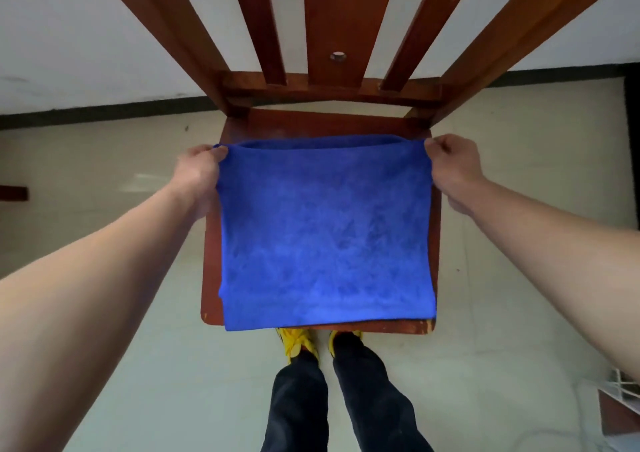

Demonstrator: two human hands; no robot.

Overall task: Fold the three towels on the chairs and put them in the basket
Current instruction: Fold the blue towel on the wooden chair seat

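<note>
The blue towel (pixel 325 230) lies spread over the seat of a wooden chair (pixel 325 122), covering most of it, with its near edge just short of the seat's front edge. The left grip (pixel 204 171) pinches the towel's far left corner and the right grip (pixel 450 162) pinches the far right corner, each with fingers curled onto the cloth. Between them the far edge is held taut and raised a little off the seat. That edge shows two layers (a rounded double lip runs along it), so the towel looks doubled over once already.

By my reading this is early work: one towel partly folded, probably needing another fold before it is compact. No other towel is in view, nor any basket I can be sure of. A white-framed thing (pixel 623 387) at the right edge is too cut off to identify. Nothing appears to be put away yet.
</note>
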